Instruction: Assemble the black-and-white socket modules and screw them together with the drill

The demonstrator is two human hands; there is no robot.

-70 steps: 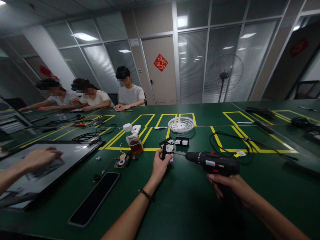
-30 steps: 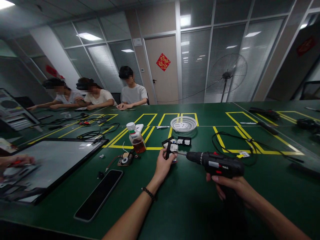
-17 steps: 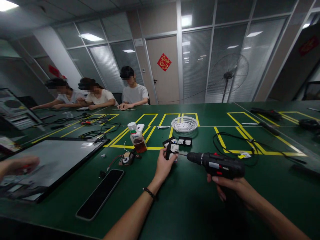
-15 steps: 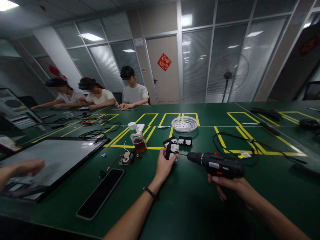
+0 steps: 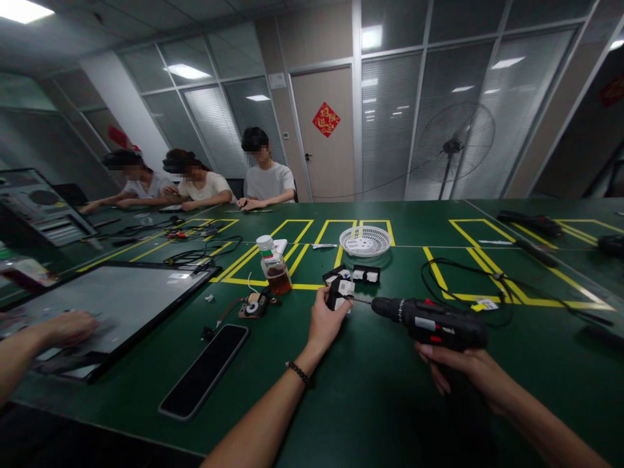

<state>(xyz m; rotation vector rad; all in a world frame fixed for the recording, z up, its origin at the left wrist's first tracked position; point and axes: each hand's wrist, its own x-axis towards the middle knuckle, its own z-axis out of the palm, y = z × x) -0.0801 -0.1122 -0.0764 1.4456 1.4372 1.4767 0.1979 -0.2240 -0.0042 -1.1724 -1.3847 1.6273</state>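
My left hand [image 5: 326, 320] is closed around a small black-and-white plastic part [image 5: 344, 289], holding it just above the green table [image 5: 370, 370]. A black cordless drill [image 5: 433, 322] is gripped in my right hand [image 5: 455, 363], its long bit pointing left. The bit's tip meets the side of the part by my left thumb; whether it sits in a screw I cannot tell. Similar black-and-white parts [image 5: 366, 274] lie just behind my left hand. Beyond them stands a white plastic basket [image 5: 365, 241].
A bottle of brown liquid [image 5: 277, 273], a small speaker-like part with wires [image 5: 253, 304] and a phone [image 5: 205, 372] lie left of my arm. Further left, another person's hand [image 5: 73, 327] is over a flat panel [image 5: 131, 305]. Black cables [image 5: 431, 279] lie at right.
The whole view has shifted slightly, with things appearing a little further right. Both hands keep their holds, and the drill bit stays against the part.
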